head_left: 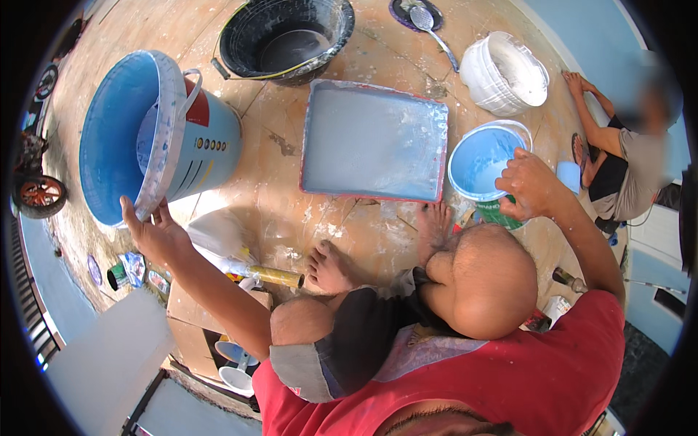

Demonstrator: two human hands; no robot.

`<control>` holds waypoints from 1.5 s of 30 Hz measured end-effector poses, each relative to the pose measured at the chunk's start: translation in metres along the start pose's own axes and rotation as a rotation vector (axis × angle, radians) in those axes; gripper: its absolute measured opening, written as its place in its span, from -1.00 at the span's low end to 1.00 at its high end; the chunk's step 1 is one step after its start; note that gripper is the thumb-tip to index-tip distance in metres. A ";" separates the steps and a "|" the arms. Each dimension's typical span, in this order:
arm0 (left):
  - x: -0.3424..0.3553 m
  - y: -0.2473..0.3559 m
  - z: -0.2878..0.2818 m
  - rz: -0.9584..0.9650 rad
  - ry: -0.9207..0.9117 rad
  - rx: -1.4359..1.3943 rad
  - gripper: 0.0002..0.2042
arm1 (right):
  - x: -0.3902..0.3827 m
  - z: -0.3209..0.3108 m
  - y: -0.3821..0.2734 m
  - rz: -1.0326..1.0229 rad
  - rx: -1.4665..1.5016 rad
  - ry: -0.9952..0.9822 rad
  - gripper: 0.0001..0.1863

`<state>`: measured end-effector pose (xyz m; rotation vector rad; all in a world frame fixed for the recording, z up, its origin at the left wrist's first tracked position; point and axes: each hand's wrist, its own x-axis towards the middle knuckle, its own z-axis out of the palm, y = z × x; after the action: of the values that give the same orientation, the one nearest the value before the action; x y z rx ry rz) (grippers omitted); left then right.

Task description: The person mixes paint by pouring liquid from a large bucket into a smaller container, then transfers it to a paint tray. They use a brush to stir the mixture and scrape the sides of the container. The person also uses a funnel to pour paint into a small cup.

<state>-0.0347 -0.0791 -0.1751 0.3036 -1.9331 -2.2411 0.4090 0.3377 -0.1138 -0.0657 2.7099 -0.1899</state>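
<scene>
My left hand [161, 234] grips the near rim of a large paint bucket [211, 149], its thumb and fingers on either side of the edge. The bucket leans with its mouth to the left, and blue paint coats its inside. My right hand [527, 183] is closed on the rim of a small pail [476, 192] wet with light blue paint. Between the two, in front of my feet, lies a red-edged paint tray [374, 142] covered in greyish-blue paint.
Beyond the tray stand a black basin [287, 43], a white paint-crusted tub [504, 73] and a slotted spoon [429, 29] resting by a dark lid. A cardboard box [193, 320] is at my left. Another person [629, 167] squats at the right, near a small blue cup [568, 176].
</scene>
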 end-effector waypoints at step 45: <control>-0.029 0.005 -0.003 0.005 0.063 -0.203 -0.41 | 0.091 0.010 -0.003 -0.258 -0.151 -0.209 -0.59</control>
<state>-0.0058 -0.0749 -0.1688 0.3363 -1.6566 -2.3692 0.3306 0.3266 -0.1590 -0.4552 2.4956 -0.0499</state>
